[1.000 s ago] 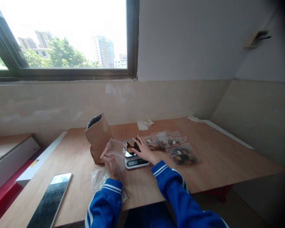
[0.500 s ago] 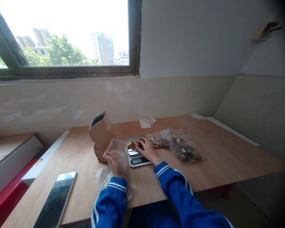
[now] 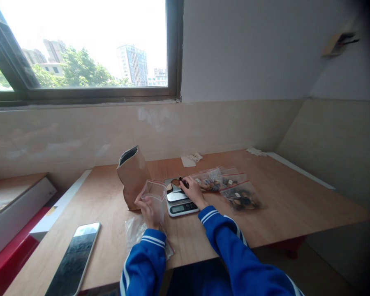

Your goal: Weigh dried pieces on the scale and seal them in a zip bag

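Surface [image 3: 283,205]: we are looking down on a wooden surface that is carrying everything here, running back to a tiled wall under a window.
Phone [image 3: 72,259]: it is lying flat, screen up, near the front left edge, well apart from our hands.
Paper bag [image 3: 133,176]: the brown bag is standing upright with its mouth open, just left of the scale and behind our left hand.
Filled pouches [image 3: 231,189]: several clear zip pouches with dark pieces inside are lying in an overlapping row to the right of the scale.
Scale [image 3: 181,204]: the small kitchen scale is sitting between our hands, its display facing us, with dark pieces [image 3: 174,183] resting on its platform.
Empty pouch [image 3: 154,197]: we are holding this clear pouch upright with its mouth open, just left of the scale.
Left hand [image 3: 148,209]: its fingers are closing around the empty pouch, gripping it from below and behind.
Right hand [image 3: 193,190]: it is resting over the far side of the scale, fingers curling closed around some of the dark pieces.
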The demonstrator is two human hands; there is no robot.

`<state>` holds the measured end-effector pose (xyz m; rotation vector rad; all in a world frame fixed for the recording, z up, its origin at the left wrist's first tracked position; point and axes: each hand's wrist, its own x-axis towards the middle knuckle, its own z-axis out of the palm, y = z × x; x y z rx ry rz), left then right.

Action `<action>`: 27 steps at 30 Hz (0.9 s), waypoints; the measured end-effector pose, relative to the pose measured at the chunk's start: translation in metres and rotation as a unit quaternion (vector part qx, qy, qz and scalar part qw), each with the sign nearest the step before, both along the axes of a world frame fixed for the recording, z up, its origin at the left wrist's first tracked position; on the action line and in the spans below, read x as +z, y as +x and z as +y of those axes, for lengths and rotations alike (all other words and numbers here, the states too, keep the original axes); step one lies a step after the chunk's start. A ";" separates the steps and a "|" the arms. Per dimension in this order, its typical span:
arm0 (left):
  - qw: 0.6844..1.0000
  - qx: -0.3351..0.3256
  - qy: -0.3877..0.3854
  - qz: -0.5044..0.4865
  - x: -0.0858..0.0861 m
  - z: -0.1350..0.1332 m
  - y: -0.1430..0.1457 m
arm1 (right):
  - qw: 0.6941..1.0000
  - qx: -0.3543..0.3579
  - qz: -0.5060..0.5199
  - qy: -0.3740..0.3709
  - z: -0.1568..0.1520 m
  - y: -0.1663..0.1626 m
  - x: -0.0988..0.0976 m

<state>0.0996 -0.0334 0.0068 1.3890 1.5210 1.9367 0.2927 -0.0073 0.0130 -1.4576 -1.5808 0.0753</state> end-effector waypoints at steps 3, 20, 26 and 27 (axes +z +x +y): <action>1.000 0.002 -0.004 0.007 0.000 0.000 -0.001 | 1.000 0.012 0.023 0.002 0.004 0.001 0.006; 0.999 -0.030 0.002 0.026 -0.009 0.004 -0.003 | 0.989 0.101 0.082 -0.071 -0.019 -0.027 0.082; 0.997 -0.061 0.008 0.039 -0.005 0.000 -0.001 | 0.980 0.170 -0.011 -0.101 -0.035 -0.050 0.107; 0.997 -0.066 0.005 0.041 -0.004 -0.001 0.000 | 0.979 0.176 -0.016 -0.103 -0.036 -0.054 0.107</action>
